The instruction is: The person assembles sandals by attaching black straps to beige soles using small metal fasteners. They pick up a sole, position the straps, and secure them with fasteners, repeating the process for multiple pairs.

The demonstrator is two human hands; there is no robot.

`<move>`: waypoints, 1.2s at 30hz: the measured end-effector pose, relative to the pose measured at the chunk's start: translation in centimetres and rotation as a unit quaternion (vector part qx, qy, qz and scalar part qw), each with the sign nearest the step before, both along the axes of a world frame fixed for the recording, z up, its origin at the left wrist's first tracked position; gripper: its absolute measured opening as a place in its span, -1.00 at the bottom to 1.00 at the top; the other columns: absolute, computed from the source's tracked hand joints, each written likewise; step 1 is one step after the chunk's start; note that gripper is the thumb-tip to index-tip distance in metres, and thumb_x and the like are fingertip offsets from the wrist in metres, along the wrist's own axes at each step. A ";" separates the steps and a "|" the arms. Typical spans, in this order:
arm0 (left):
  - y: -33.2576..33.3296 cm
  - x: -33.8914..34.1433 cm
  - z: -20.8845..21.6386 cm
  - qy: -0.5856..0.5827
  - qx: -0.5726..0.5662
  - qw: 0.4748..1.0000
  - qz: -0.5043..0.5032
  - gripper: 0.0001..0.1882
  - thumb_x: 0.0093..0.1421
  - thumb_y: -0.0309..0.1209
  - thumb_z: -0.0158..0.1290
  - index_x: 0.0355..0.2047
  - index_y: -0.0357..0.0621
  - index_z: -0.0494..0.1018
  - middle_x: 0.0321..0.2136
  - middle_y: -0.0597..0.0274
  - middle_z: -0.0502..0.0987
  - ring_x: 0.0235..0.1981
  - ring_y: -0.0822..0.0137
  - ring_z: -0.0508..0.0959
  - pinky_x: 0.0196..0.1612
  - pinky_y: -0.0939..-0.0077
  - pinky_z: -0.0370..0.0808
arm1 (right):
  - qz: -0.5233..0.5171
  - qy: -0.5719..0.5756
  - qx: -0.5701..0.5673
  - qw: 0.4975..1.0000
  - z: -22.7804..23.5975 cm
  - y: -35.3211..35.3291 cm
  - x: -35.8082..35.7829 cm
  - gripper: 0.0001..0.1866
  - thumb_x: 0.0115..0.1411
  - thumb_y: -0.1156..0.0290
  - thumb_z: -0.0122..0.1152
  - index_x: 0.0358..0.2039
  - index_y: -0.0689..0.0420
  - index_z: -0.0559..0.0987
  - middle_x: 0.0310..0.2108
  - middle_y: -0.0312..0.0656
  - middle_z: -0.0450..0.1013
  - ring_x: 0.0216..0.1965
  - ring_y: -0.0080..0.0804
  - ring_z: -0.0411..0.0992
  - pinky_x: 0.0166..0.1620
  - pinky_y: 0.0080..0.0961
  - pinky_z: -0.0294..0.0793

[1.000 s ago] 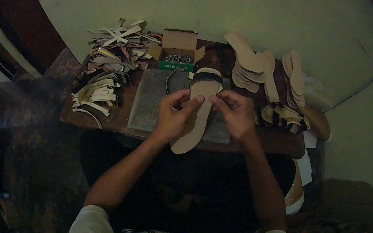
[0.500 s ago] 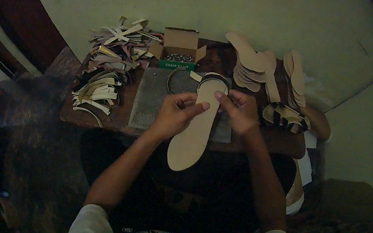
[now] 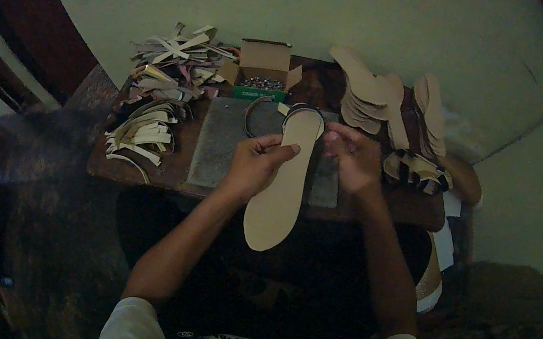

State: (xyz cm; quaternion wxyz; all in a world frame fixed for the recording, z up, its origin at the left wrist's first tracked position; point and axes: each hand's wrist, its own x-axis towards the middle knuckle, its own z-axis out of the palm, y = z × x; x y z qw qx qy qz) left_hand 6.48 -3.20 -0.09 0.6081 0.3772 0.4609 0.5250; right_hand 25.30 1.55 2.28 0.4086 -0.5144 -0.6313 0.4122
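Observation:
My left hand [image 3: 254, 167] grips a beige insole [image 3: 276, 202] by its left edge, thumb on top. The insole slants over the front edge of the table, its wide end toward me. A dark strip [image 3: 306, 108] curves around its narrow far end, and a small pale end sticks out at the left. Just right of that end is my right hand [image 3: 355, 159], fingers curled and thumb drawn in, a little blurred. Whether anything is pinched in it is hidden. A loose curved strip [image 3: 248, 118] lies on the grey slab [image 3: 217, 154] beneath.
Heaped strips [image 3: 143, 133] cover the wooden table's left side. An open green box [image 3: 260, 91] of small metal pieces stands at the back. Stacked insoles [image 3: 365, 96] and more insoles [image 3: 429, 112] lie at the right, behind a bundle of dark-and-beige strips [image 3: 417, 172].
My right hand has come off the insole's face and shifted slightly right, its thumb no longer on top. The insole has moved slightly left, still in my left hand.

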 end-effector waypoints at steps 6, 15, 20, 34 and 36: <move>-0.1 0.5 -0.4 0.066 -0.004 0.997 0.025 -0.82 0.13 -0.40 0.25 -0.33 -0.27 0.59 -0.53 0.41 0.53 -0.57 0.63 0.42 -0.52 0.69 0.30 | 0.051 0.090 0.040 0.994 0.4 -1.0 -0.4 -0.85 0.28 0.47 0.12 -0.20 0.21 0.60 -0.25 -0.18 0.58 -0.22 -0.49 0.55 -0.21 -0.58 0.53; -0.6 0.9 -0.4 0.113 0.034 0.993 0.006 -0.76 0.13 -0.40 0.24 -0.27 -0.33 0.59 -0.44 0.24 0.62 -0.47 0.56 0.53 -0.44 0.64 0.43 | 0.150 -0.045 0.196 0.968 1.3 -2.0 -1.0 -0.88 0.13 0.51 0.29 -0.31 0.24 0.60 -0.33 -0.19 0.52 -0.29 -0.46 0.50 -0.21 -0.57 0.46; -0.7 0.8 -0.5 0.126 0.083 0.988 -0.002 -0.77 0.15 -0.42 0.21 -0.23 -0.33 0.59 -0.40 0.19 0.63 -0.43 0.51 0.57 -0.39 0.61 0.47 | 0.133 -0.053 0.194 0.970 0.7 -1.7 -1.0 -0.87 0.09 0.54 0.29 -0.32 0.24 0.62 -0.30 -0.14 0.52 -0.29 -0.34 0.53 -0.24 -0.48 0.50; -1.1 1.0 0.7 0.140 0.060 0.988 -0.017 -0.80 0.16 -0.43 0.17 -0.25 -0.31 0.59 -0.43 0.18 0.63 -0.46 0.48 0.58 -0.41 0.56 0.48 | 0.143 -0.084 0.280 0.945 0.5 -1.8 -1.3 -0.87 0.12 0.64 0.18 -0.28 0.26 0.52 -0.31 -0.08 0.49 -0.28 -0.20 0.52 -0.19 -0.38 0.51; -1.2 1.0 0.9 0.189 0.048 0.981 -0.019 -0.80 0.16 -0.42 0.17 -0.26 -0.31 0.59 -0.44 0.18 0.63 -0.47 0.48 0.57 -0.42 0.54 0.48 | 0.165 -0.070 0.221 0.959 1.0 -1.9 -1.1 -0.83 0.12 0.64 0.18 -0.23 0.28 0.53 -0.29 -0.07 0.50 -0.27 -0.28 0.53 -0.19 -0.44 0.52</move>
